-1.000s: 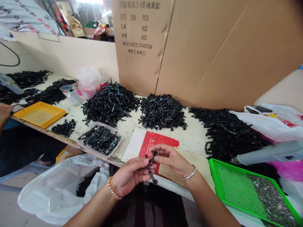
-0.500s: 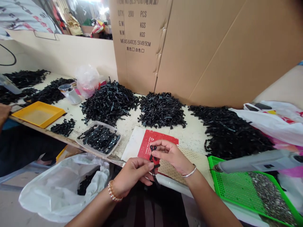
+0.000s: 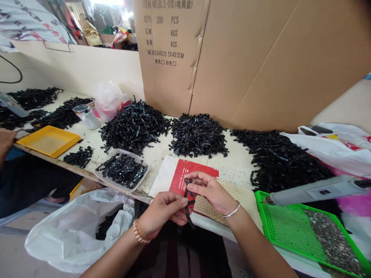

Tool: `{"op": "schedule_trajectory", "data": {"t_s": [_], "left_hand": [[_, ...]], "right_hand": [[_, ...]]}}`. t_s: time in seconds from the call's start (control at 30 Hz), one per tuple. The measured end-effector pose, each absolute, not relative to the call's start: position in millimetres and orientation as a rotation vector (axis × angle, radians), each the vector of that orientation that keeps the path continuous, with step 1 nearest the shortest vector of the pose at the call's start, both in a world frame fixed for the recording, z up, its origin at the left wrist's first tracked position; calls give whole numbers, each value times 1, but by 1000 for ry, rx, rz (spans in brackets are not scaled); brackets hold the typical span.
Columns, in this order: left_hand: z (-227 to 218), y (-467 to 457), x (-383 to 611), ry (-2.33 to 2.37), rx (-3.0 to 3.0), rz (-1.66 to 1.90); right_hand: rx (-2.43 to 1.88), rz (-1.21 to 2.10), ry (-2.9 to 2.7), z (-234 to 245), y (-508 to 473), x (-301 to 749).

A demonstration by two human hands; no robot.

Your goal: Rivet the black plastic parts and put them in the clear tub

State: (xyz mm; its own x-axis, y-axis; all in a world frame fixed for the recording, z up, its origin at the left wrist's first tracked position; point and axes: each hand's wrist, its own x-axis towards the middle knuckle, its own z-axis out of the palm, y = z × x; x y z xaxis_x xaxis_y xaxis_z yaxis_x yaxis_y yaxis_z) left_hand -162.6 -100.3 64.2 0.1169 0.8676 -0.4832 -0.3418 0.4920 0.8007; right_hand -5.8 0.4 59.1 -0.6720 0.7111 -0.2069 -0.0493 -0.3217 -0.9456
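Near the table's front edge my left hand [image 3: 162, 213] and my right hand [image 3: 209, 192] meet, both pinching thin black plastic strips [image 3: 188, 200]. The strips cross each other between my fingertips, over a red printed card [image 3: 185, 173]. One strip points up, with small rings at its top, and another hangs down past my left fingers. A bead bracelet is on my left wrist and a metal bangle on my right.
Large heaps of black strips [image 3: 135, 125] [image 3: 198, 135] [image 3: 281, 160] cover the table before a cardboard box wall [image 3: 246, 58]. A clear tray of strips [image 3: 123, 170], a yellow tray [image 3: 48, 139], a green tray of small metal parts [image 3: 304, 231], a grey tool [image 3: 319, 190] and a white bag [image 3: 78, 231] surround me. Another person's hand [image 3: 5, 141] shows at left.
The strips went from one tilted piece held low to crossed pieces held higher over the red card. My right hand rose slightly. The grey tool swung left over the green tray.
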Motion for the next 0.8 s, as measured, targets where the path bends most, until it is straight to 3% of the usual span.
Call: {"op": "schedule_trajectory", "data": {"t_s": [0.33,0.8], "left_hand": [[58,-98,-161,1144,608,957],[52,-97,-162,1186,586,1037]], "right_hand": [[-821,2080,-1384,56,-1,-2],[-805,1869,-1673,60,0,3]]}}
